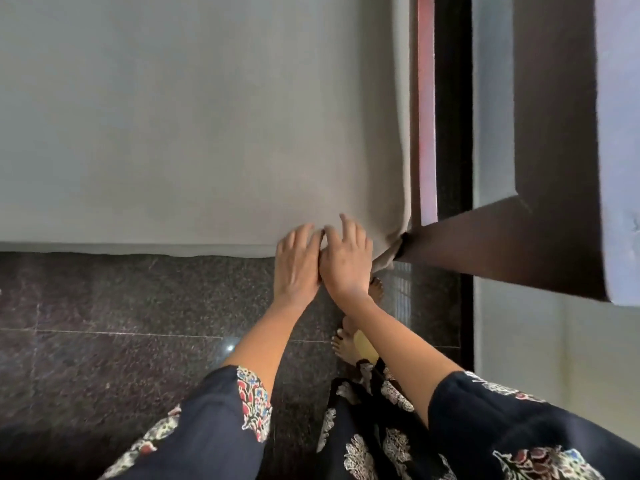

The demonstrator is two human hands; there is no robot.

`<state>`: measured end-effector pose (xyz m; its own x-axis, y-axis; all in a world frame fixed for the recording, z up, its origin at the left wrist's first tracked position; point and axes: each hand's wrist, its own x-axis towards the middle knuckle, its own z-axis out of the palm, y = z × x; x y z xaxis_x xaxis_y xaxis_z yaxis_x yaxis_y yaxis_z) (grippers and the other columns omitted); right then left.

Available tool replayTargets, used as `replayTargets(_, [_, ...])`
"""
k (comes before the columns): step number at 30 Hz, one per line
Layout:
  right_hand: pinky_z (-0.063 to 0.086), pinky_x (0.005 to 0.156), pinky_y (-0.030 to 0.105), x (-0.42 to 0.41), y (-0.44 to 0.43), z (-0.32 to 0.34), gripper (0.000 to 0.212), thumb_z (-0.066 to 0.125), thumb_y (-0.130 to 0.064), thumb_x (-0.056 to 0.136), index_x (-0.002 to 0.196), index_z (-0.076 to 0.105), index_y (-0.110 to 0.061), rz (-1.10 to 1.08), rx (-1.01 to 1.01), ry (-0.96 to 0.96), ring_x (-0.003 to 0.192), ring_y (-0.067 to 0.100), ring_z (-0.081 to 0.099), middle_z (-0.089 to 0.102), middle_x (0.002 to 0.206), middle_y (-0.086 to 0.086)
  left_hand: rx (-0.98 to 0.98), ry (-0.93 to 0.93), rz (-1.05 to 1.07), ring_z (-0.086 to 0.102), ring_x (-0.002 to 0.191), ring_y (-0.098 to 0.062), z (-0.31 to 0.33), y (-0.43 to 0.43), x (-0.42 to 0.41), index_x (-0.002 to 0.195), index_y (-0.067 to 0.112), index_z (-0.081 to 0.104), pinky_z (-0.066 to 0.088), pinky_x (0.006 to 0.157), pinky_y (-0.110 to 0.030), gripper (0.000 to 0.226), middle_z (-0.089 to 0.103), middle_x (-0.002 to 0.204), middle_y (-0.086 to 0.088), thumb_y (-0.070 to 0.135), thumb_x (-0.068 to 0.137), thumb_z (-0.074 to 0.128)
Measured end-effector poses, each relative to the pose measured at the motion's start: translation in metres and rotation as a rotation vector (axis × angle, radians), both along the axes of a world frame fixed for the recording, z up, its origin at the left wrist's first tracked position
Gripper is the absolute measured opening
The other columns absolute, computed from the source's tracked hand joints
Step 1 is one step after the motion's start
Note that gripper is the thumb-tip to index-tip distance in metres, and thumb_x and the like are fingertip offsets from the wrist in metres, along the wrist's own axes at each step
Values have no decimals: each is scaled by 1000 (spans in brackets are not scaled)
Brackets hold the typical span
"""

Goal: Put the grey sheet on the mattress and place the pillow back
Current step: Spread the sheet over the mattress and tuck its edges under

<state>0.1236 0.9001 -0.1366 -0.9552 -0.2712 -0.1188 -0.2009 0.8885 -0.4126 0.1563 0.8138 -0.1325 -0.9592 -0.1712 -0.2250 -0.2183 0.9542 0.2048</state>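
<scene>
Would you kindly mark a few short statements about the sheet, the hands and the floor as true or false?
The grey sheet lies spread out smooth. True.
The left hand and right hand rest at its near edge, beside the dark wooden frame. True.
A pillow lies on the sheet. False: no pillow is in view.
The floor is pale wood. False: it is dark speckled stone.
The hands are far apart. False: they touch.

1. My only camera rides on my head, wide-angle, facing forward and steeply down.
2. It sits close: my left hand [297, 263] and right hand [347, 259] fill the middle, grey sheet [194, 116] above, floor [104, 299] and my feet [345, 346] below.
</scene>
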Motion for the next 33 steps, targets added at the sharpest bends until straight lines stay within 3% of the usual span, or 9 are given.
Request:
replayTargets(3, [34, 105, 48, -27, -3, -15, 38, 49, -16, 91, 129, 53, -13, 65, 93, -77, 137, 35, 34, 38, 147, 18, -75, -51, -155, 29, 141, -30, -15, -19, -30, 142, 14, 39, 26, 114, -47, 53, 31, 152, -12, 24, 90, 42])
replayTargets(6, [13, 115, 50, -38, 8, -30, 56, 41, -29, 98, 149, 23, -16, 125, 218, -216, 146, 31, 6, 9, 159, 12, -172, -74, -338, 23, 143, -29, -31, -35, -51, 147, 19, 31, 19, 116, -50, 53, 24, 156, -9, 32, 96, 27])
replayTargets(9, [0, 117, 48, -36, 21, -45, 64, 33, -39, 99, 152, 1, -21, 151, 285, -287, 146, 28, -11, -11, 159, 6, -182, -116, -436, 22, 143, -31, -44, -45, -66, 148, 23, 28, 18, 115, -52, 57, 23, 156, -8, 43, 95, 22])
replayTargets(13, [-9, 115, 46, -30, 26, -58, 70, 31, -42, 98, 148, -15, -25, 168, 332, -274, 141, 23, -25, -25, 155, 2, -201, -151, -549, 3, 147, -30, -57, -60, -78, 151, 30, 7, 1, 116, -50, 60, 2, 160, -5, 51, 96, 19])
replayTargets(16, [-14, 114, 45, -30, 24, -59, 69, 27, -44, 98, 147, -17, -25, 154, 363, -295, 139, 22, -29, -31, 151, 2, -165, -173, -598, -10, 146, -29, -64, -68, -82, 149, 33, -8, -3, 117, -50, 65, -14, 159, -2, 54, 97, 23])
replayTargets(21, [-30, 105, 41, -27, 14, -67, 67, 3, -53, 87, 140, -28, -27, 101, 432, -298, 132, 20, -39, -41, 144, 1, -157, -132, -696, -13, 145, -30, -69, -79, -80, 149, 32, -11, -6, 116, -50, 67, -19, 158, -3, 56, 97, 25])
replayTargets(25, [-31, 103, 39, -28, 9, -68, 73, 29, -45, 96, 144, -23, -25, 65, 442, -341, 137, 23, -35, -40, 144, -1, -157, -54, -804, -13, 145, -28, -75, -112, -64, 147, 33, -16, -11, 115, -45, 64, -19, 157, -2, 51, 98, 24])
replayTargets(28, [-21, 111, 45, -29, 4, -68, 73, 30, -44, 97, 148, -17, -24, 64, 471, -372, 139, 25, -31, -33, 151, 3, -156, 6, -767, -7, 146, -29, -86, -155, -43, 146, 31, -14, -6, 115, -47, 65, -16, 156, -3, 53, 96, 20])
replayTargets(33, [-17, 113, 46, -29, 3, -66, 74, 31, -44, 94, 149, -15, -24, 42, 471, -396, 139, 24, -32, -31, 153, 3, -170, -3, -590, -3, 146, -32, -95, -220, -9, 147, 29, -18, 3, 118, -50, 68, -8, 158, -7, 60, 93, 9])
